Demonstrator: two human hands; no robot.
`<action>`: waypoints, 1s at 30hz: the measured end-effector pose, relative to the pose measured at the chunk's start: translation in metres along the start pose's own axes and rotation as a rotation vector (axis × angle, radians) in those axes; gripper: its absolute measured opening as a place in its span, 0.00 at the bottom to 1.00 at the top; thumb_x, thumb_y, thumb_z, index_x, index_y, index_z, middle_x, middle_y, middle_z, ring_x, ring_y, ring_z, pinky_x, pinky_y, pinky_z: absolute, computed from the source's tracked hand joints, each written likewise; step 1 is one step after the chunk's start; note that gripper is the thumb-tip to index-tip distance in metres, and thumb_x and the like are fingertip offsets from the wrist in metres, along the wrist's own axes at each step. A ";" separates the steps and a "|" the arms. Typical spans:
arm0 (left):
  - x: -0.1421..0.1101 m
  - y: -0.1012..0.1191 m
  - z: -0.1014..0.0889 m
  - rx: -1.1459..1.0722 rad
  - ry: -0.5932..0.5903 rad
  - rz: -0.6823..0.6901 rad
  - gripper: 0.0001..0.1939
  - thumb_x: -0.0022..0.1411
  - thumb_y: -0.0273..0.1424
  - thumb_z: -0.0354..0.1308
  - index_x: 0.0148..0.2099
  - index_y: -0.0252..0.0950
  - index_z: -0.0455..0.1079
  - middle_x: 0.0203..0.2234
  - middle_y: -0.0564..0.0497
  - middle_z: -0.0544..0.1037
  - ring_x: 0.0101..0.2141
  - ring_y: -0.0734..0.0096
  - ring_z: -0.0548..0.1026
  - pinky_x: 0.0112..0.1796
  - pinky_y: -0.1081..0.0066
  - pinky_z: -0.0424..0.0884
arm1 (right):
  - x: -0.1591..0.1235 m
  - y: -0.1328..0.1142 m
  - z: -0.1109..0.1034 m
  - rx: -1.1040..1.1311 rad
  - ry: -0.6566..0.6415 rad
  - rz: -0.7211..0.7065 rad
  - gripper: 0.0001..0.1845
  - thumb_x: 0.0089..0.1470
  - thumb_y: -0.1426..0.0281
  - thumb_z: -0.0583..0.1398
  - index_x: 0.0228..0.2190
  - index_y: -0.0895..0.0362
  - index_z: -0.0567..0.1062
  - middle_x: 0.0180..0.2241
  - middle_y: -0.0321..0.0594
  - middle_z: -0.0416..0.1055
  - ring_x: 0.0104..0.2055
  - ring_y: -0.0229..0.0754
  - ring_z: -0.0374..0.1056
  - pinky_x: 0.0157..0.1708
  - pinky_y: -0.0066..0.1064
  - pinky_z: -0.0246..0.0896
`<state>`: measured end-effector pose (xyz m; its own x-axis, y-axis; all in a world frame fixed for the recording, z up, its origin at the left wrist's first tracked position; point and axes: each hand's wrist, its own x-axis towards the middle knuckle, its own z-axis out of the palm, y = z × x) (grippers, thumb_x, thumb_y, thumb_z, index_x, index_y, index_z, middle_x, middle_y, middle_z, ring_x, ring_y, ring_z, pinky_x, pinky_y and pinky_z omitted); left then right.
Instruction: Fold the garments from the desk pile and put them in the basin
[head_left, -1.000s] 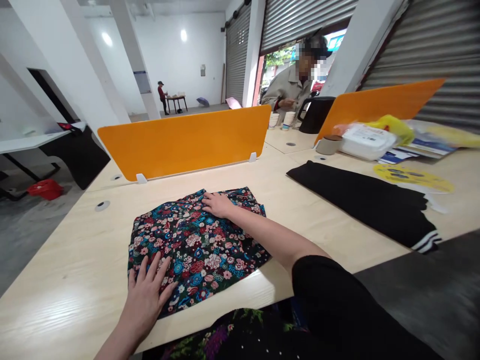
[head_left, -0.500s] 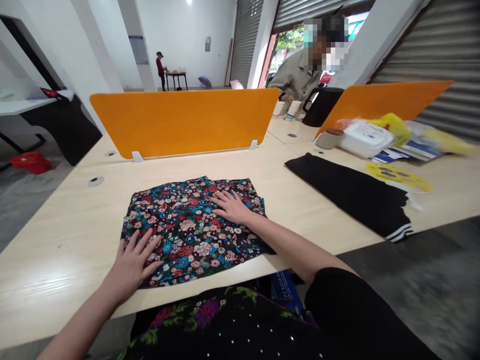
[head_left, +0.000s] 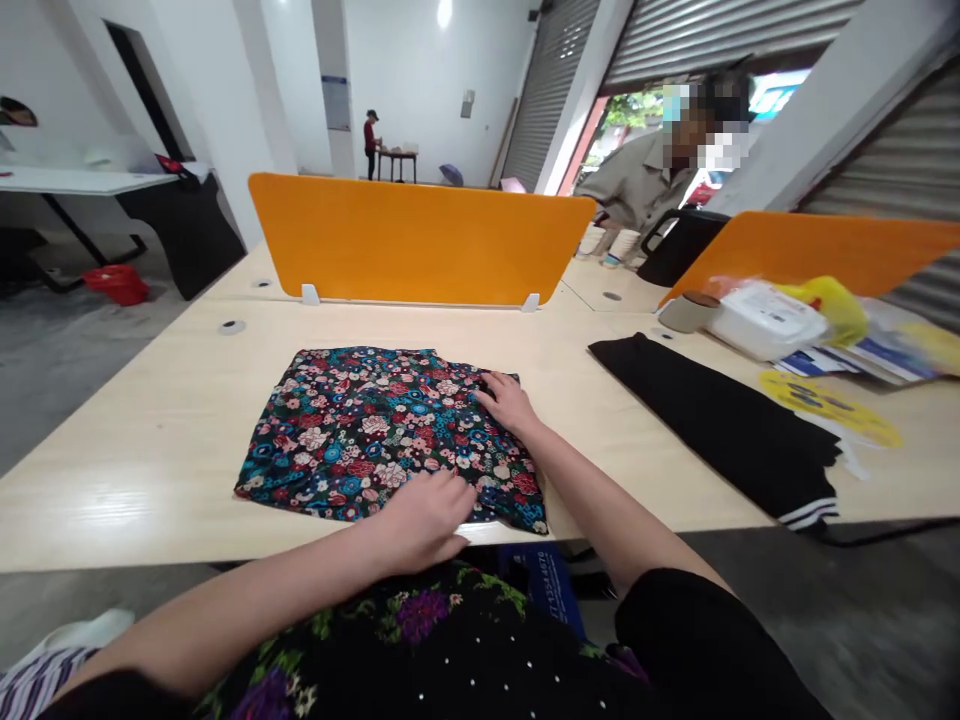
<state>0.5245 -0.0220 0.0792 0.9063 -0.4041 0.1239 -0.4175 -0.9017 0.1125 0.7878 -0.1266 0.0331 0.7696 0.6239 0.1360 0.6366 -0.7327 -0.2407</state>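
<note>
A folded floral cloth, dark with red, pink, blue and white flowers, lies flat on the pale wooden table. My left hand is over its near edge, right of the middle. The fingers there are bent and close together, with the thumb held apart, and no cloth shows between them. On the cloth's far right part rests my right hand, fingers stretched out and slightly spread. Farther right, a black folded garment with white stripes at one end lies apart from both hands.
An orange divider stands behind the cloth; another orange panel is at right. Near it are a white plastic box, a yellow round fan and a black jug. A person is beyond the paper cups.
My left hand has moved right from the cloth's left side to its near edge, its fingers now bent. The right hand has shifted toward the cloth's far right corner. The camera view has turned slightly.
</note>
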 end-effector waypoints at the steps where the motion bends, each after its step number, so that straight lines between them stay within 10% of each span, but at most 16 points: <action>1: 0.015 0.010 0.008 0.037 -0.016 0.030 0.22 0.61 0.39 0.55 0.53 0.31 0.66 0.42 0.39 0.74 0.44 0.55 0.70 0.41 0.61 0.68 | 0.006 -0.005 -0.002 0.005 0.002 0.005 0.30 0.63 0.52 0.48 0.61 0.52 0.61 0.64 0.44 0.56 0.65 0.53 0.50 0.60 0.49 0.51; 8: 0.071 0.013 0.050 0.030 0.023 -0.079 0.12 0.67 0.26 0.44 0.46 0.30 0.67 0.38 0.38 0.74 0.39 0.59 0.72 0.36 0.64 0.68 | 0.031 -0.021 -0.012 -0.066 -0.092 0.079 0.32 0.54 0.47 0.57 0.51 0.57 0.72 0.55 0.54 0.66 0.57 0.61 0.60 0.53 0.51 0.57; 13: 0.061 -0.007 0.042 -0.345 0.149 -0.377 0.10 0.65 0.25 0.44 0.44 0.35 0.65 0.31 0.46 0.76 0.33 0.65 0.74 0.35 0.67 0.69 | 0.028 -0.015 -0.026 0.514 -0.268 0.260 0.13 0.47 0.66 0.67 0.33 0.63 0.78 0.40 0.55 0.76 0.47 0.56 0.72 0.47 0.43 0.65; 19: 0.005 -0.032 0.009 -1.007 0.646 -0.525 0.13 0.65 0.31 0.44 0.43 0.36 0.69 0.39 0.47 0.78 0.42 0.67 0.74 0.46 0.68 0.68 | 0.038 -0.050 -0.055 1.143 -0.368 0.236 0.07 0.53 0.72 0.61 0.36 0.60 0.76 0.32 0.45 0.79 0.33 0.42 0.75 0.40 0.34 0.71; 26: -0.079 -0.059 -0.006 -1.657 1.317 -0.982 0.18 0.46 0.34 0.66 0.40 0.38 0.67 0.33 0.51 0.78 0.34 0.69 0.76 0.37 0.69 0.73 | 0.105 -0.191 -0.053 1.225 -0.269 0.134 0.06 0.56 0.74 0.59 0.27 0.59 0.70 0.23 0.36 0.72 0.26 0.36 0.70 0.36 0.31 0.71; 30: -0.148 -0.059 0.009 -1.559 1.098 -1.357 0.18 0.49 0.34 0.66 0.40 0.38 0.64 0.27 0.51 0.76 0.26 0.69 0.77 0.30 0.68 0.75 | 0.115 -0.233 -0.018 1.080 -0.199 0.063 0.10 0.58 0.68 0.58 0.41 0.59 0.73 0.38 0.44 0.75 0.40 0.43 0.73 0.43 0.38 0.70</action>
<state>0.4153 0.0894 0.0454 0.4673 0.7816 -0.4133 -0.0306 0.4815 0.8759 0.7288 0.1106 0.1220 0.7154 0.6976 -0.0401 0.1424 -0.2018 -0.9690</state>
